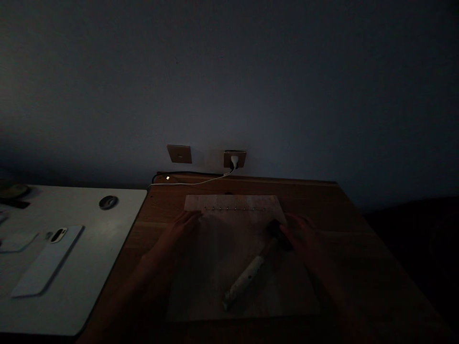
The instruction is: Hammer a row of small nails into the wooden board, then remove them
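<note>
One flat board [211, 258] is lying on the wooden worktop [358, 258], and one hammer [247, 277] is lying diagonally on top of it. We are judging the board to be stiff and fairly light, best held by its opposite side edges, clear of the row of small studs [235, 209] near its far edge. We are treating the hammer as head-heavy, liable to slide if the board tilts; we are marking its pale handle as the holding point. Our left hand [184, 222] is lying at the board's left edge, with the forearm angling forward. Our right hand [303, 231] is lying at the right edge, beside the hammer's dark head. In this dim light we are not seeing whether either hand's fingers are gripping or merely resting.
</note>
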The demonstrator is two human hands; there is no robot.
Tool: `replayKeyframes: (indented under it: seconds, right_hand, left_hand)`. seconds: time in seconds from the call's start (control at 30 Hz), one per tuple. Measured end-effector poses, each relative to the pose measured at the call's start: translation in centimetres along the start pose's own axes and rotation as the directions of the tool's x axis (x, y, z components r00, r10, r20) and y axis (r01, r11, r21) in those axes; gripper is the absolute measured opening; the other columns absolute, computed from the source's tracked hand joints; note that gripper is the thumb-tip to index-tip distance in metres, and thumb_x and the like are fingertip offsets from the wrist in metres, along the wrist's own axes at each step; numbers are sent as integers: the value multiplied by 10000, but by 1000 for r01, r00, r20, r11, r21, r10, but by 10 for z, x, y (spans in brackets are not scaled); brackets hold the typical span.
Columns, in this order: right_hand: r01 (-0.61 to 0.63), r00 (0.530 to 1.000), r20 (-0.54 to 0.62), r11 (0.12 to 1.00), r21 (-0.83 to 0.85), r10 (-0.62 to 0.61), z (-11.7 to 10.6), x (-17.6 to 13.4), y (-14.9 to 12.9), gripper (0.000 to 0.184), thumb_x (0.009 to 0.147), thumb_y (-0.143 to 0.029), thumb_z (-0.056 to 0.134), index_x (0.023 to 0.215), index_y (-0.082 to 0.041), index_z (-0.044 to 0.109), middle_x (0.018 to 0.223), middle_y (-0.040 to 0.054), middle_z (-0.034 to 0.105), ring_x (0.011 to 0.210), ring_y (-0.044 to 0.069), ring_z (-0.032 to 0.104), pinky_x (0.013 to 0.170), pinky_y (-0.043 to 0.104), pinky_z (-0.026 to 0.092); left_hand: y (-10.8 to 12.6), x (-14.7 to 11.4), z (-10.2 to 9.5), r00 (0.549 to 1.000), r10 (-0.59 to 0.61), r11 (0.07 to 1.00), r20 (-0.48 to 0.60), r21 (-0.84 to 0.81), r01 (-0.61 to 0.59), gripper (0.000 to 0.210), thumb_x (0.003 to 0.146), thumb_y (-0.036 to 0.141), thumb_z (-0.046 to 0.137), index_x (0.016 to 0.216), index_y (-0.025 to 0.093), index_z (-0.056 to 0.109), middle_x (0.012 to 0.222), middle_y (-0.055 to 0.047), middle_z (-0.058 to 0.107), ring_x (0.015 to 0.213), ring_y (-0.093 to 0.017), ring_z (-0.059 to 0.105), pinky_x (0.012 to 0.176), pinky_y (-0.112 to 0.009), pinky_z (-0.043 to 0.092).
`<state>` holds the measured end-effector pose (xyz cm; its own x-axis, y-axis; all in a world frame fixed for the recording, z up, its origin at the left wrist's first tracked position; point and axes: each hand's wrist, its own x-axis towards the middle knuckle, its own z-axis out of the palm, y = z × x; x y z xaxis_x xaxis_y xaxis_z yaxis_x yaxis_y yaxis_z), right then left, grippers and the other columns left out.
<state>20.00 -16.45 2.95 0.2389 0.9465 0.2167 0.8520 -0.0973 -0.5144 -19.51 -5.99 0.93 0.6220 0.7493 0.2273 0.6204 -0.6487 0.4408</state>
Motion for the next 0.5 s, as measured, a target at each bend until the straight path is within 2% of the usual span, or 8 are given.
replayKeyframes:
  seconds: [0.07, 0.13, 0.17, 0.23, 0.37, 0.43, 0.5]
  right_hand:
    - [-29, 997, 72, 996, -80, 35, 0, 29, -18, 385, 992, -479, 465, 1162, -198, 665, 1103, 131, 729, 1036, 284, 687, 901, 406, 525]
    - [-12, 973, 220, 975, -220, 62, 7, 54, -34, 314, 1003, -394, 459, 1036, -191, 697, 989, 133, 748, 932, 275, 699, 852, 387, 509]
    - [7, 958, 279, 965, -261, 68, 13, 64, -39, 279, 992, -344, 480, 969, -177, 702, 990, 151, 746, 934, 284, 696, 854, 393, 498]
    - [18, 949, 307, 963, -269, 68, 25, 77, -46, 241, 961, -274, 520, 850, -152, 696, 977, 198, 738, 943, 314, 691, 852, 416, 483]
    - [5, 951, 304, 985, -174, 49, 39, 85, -46, 223, 887, -130, 517, 711, -165, 649, 870, 186, 724, 902, 295, 688, 838, 406, 468]
    - [-4, 958, 284, 997, -79, 26, 37, 86, -43, 191, 855, -136, 525, 703, -180, 634, 843, 152, 716, 880, 272, 678, 830, 388, 469]
    - [-23, 970, 243, 999, 43, 12, 33, 87, -41, 141, 854, -215, 531, 776, -189, 646, 853, 116, 712, 849, 247, 666, 794, 362, 482]
  left_hand:
    - [-5, 28, 5, 998, -53, 998, -20, -23, 53, 390, 987, 204, 465, 1349, 169, 604, 1350, -143, 627, 1247, -266, 600, 1062, -429, 512]
    - [-7, 50, 11, 996, -85, 995, -10, -60, 84, 387, 946, 158, 494, 1304, 172, 640, 1313, -138, 642, 1198, -259, 623, 1049, -415, 511]
    - [-8, 58, 13, 996, -89, 992, 1, -87, 89, 377, 925, 133, 503, 1262, 172, 668, 1262, -134, 665, 1155, -253, 640, 1030, -404, 516]
    - [-9, 68, 16, 996, -83, 985, 22, -151, 85, 335, 891, 95, 515, 1139, 166, 728, 1124, -122, 709, 1056, -242, 670, 972, -372, 527]
    - [-11, 73, 14, 991, -131, 953, -2, -277, 125, 254, 828, 64, 568, 948, 167, 768, 951, -87, 736, 915, -213, 684, 865, -309, 515]
    - [-10, 73, 10, 973, -225, 912, -43, -360, 195, 199, 792, 90, 629, 913, 169, 765, 874, -63, 731, 832, -192, 670, 811, -289, 502]
    - [-8, 73, 6, 932, -356, 803, -70, -534, 266, 133, 786, 186, 691, 901, 164, 753, 789, -39, 704, 746, -168, 640, 743, -271, 490]
